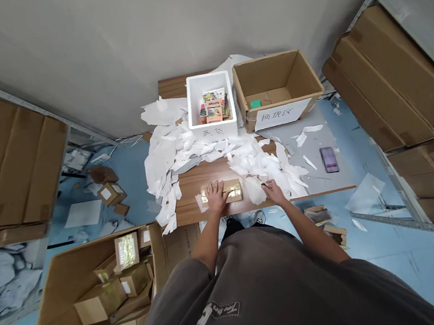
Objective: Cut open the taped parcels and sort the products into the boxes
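A small brown cardboard box (pixel 232 190), bound with shiny clear tape, lies near the front edge of the wooden table (pixel 191 181). My left hand (pixel 216 197) rests flat on its left half, fingers stretched over the top. To the right of the box, my right hand (pixel 273 192) is closed around what looks like a small yellow-and-black box cutter (pixel 263 183); most of it is hidden by the fingers. Scraps of torn white paper (pixel 258 163) lie beside and beyond both hands.
At the back stand a white foam box (pixel 214 131) holding booklets and a large open carton (pixel 283 113) with a small green box inside. A phone (pixel 329 160) lies at right. A big carton (pixel 51 285) of parcels stands at lower left; loaded shelves flank both sides.
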Tool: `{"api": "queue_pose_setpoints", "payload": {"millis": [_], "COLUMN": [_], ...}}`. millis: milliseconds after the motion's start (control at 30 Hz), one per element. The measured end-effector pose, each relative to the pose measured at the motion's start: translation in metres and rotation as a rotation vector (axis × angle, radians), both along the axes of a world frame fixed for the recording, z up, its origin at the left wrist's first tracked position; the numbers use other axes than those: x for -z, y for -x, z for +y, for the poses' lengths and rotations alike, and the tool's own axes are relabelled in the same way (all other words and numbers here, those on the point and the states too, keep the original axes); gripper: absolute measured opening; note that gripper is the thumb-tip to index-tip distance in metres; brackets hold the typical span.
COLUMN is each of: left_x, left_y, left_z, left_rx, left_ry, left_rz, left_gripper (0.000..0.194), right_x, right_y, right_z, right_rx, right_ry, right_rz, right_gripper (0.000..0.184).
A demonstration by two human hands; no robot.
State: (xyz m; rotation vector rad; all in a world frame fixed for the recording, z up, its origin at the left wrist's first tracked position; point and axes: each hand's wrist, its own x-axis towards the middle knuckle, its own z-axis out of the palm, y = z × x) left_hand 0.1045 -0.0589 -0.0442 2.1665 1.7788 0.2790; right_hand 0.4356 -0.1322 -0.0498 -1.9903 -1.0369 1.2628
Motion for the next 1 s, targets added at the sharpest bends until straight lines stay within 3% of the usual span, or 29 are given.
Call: {"api": "queue_pose_setpoints", "payload": {"millis": [100,233,367,500,633,700,833,1000], "left_x": [0.004,0.006,0.004,0.000,-0.005,-0.010,-0.021,-0.032], "left_y": [0.003,0.006,0.006,0.003,-0.002,-0.005,-0.009,0.011], "left_z": [0.002,0.006,0.007,0.006,0.004,0.004,0.003,0.001], "left_rx": [0.012,0.017,0.020,-0.001,-0.016,-0.025,-0.028,-0.008], "left_ry": [-0.017,-0.046,-0.055,-0.026,-0.001,0.009,0.043,0.067], "left_rz": [0.015,0.043,0.059,0.076,0.059,0.043,0.033,0.035], "left_gripper": [0.060,0.061,0.062,0.060,0.060,0.062,0.066,0.060], "right_x": [0.021,0.035,0.033,0.023,0.010,0.005,0.001,0.000], "right_y": [0.018,0.012,-0.012,-0.009,0.051,0.094,0.160,0.181], "right_z": [-0.010,0.003,0.022,0.010,-0.019,-0.026,-0.018,0.016], "right_rx": [0.212,0.282,0.272,0.309,0.111,0.060,0.162,0.264], "right_ry": [0.012,0.006,0.015,-0.016,-0.001,0.051,0.213,0.202], "right_rz": [0.174,-0.053,-0.257,-0.365,-0.088,0.088,0.425,0.378], "right_gripper": [0.045,0.048,0.046,0.055,0.061,0.076,0.099,0.103]}}
